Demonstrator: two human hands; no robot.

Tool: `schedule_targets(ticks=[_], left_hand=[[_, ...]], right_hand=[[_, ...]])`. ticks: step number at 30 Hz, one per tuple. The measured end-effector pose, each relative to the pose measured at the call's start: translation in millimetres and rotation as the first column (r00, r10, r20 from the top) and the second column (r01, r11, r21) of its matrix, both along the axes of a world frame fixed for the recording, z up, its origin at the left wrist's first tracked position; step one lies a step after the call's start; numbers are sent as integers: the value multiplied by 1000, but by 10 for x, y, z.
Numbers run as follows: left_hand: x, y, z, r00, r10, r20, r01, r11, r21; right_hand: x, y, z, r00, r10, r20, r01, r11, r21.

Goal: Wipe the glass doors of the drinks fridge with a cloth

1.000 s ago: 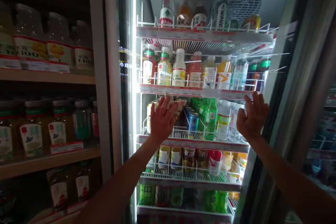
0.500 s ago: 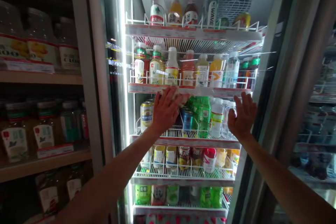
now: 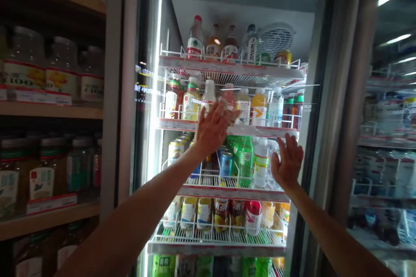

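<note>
Holding pale crumpled cloth [image 3: 231,115] against clear glass cooler door [image 3: 234,4] with bare left hand [image 3: 212,130], fingers nearly straight, before coloured plastic bottles [image 3: 259,107]. Could lose cloth through slack pressure under such flat fingers. Could smear glass with empty right hand [image 3: 288,162], opened out, thumb apart; cannot tell whether touching. Looks bunched, without clear long axis; trails rightward past fingertips.

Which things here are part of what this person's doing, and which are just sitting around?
Part of the job:
- left hand, with pale cloth
- right hand, raised at the glass door

Just there:
- green bottle
- blue can
- round grille
- bottles on wooden shelves
</note>
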State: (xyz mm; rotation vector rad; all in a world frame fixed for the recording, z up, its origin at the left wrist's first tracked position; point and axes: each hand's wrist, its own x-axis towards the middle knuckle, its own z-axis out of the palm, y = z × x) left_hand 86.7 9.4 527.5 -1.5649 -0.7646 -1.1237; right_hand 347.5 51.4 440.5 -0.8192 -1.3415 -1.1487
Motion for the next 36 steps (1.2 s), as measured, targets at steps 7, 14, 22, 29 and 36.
schedule_targets(ticks=[7, 14, 22, 29, 36], left_hand=[[382, 81, 15, 873, 28, -486, -29, 1000, 5], [473, 129, 377, 1000, 28, -10, -27, 997, 66], [271, 108, 728, 992, 63, -106, -58, 997, 43], [323, 93, 812, 994, 79, -79, -74, 996, 54], [-22, 7, 1040, 981, 140, -134, -139, 990, 18]], right_hand=[[135, -16, 132, 994, -54, 100, 52, 998, 20], [195, 15, 253, 995, -53, 83, 52, 999, 13], [198, -24, 362, 997, -47, 54, 49, 998, -35], [14, -21, 1323, 967, -91, -237, 61, 989, -133], [-34, 55, 1363, 971, -112, -210, 100, 993, -66]])
